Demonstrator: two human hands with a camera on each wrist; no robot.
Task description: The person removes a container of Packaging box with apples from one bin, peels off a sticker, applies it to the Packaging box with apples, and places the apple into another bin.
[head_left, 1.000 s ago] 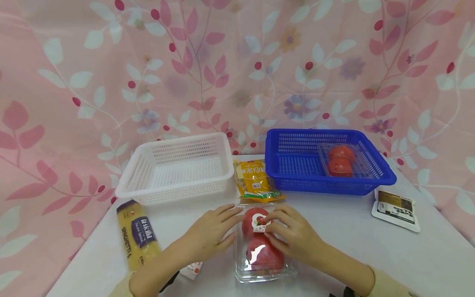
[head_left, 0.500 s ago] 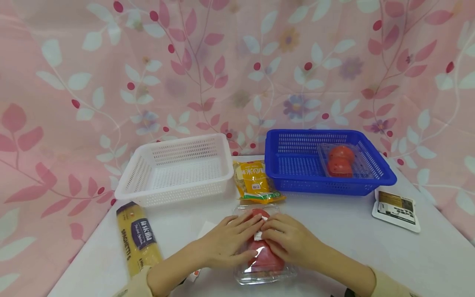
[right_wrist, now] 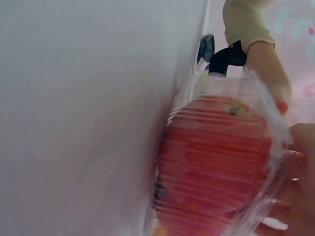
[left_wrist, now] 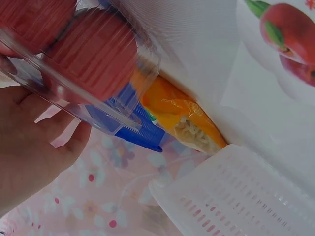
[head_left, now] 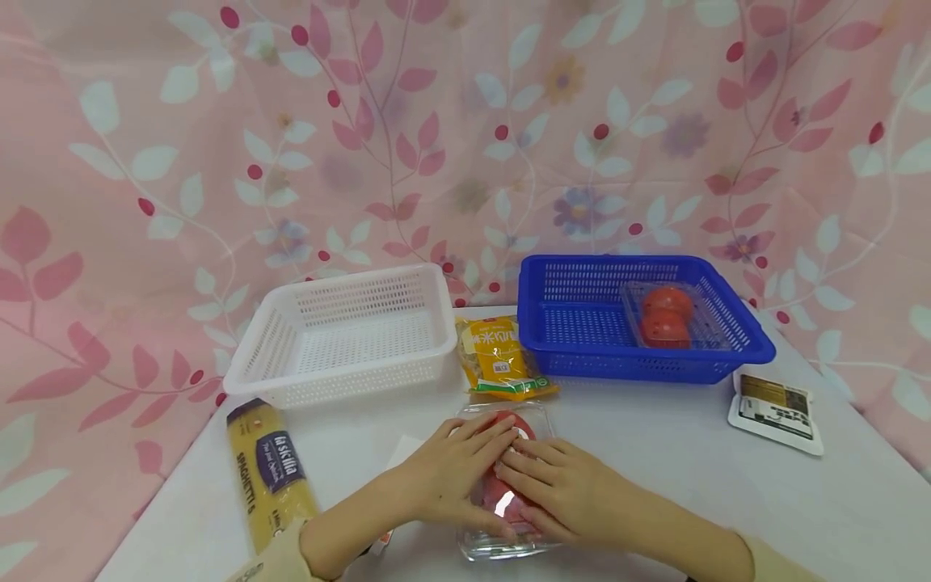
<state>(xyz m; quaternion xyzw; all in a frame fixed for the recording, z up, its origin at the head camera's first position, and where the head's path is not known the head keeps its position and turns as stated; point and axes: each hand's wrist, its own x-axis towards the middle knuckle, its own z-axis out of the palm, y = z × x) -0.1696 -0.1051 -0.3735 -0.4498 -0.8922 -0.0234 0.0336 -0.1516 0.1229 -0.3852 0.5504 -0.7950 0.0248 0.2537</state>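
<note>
A clear plastic box of two red tomatoes [head_left: 518, 422] lies on the white table near its front edge. My left hand [head_left: 451, 477] covers its left half, fingers over the lid and thumb along the near side. From the right, my right hand [head_left: 563, 489] wraps over the other half, fingers spread on the lid. The two hands meet at the fingertips and hide most of the box. In the left wrist view the box [left_wrist: 93, 64] sits against my palm [left_wrist: 29, 147]. The right wrist view shows one tomato through the ribbed plastic [right_wrist: 216, 157].
An empty white basket [head_left: 334, 279] stands at the back left. A blue basket [head_left: 640, 360] at the back right holds another tomato box [head_left: 665, 317]. Between them lies a yellow packet [head_left: 502, 360]. A spaghetti pack [head_left: 269, 473] lies front left, a dark-printed packet [head_left: 777, 411] at the right.
My right hand left the sticker on the lid and spread over the box. My left hand slid from the box's left side onto its top. Both hands shifted slightly toward me.
</note>
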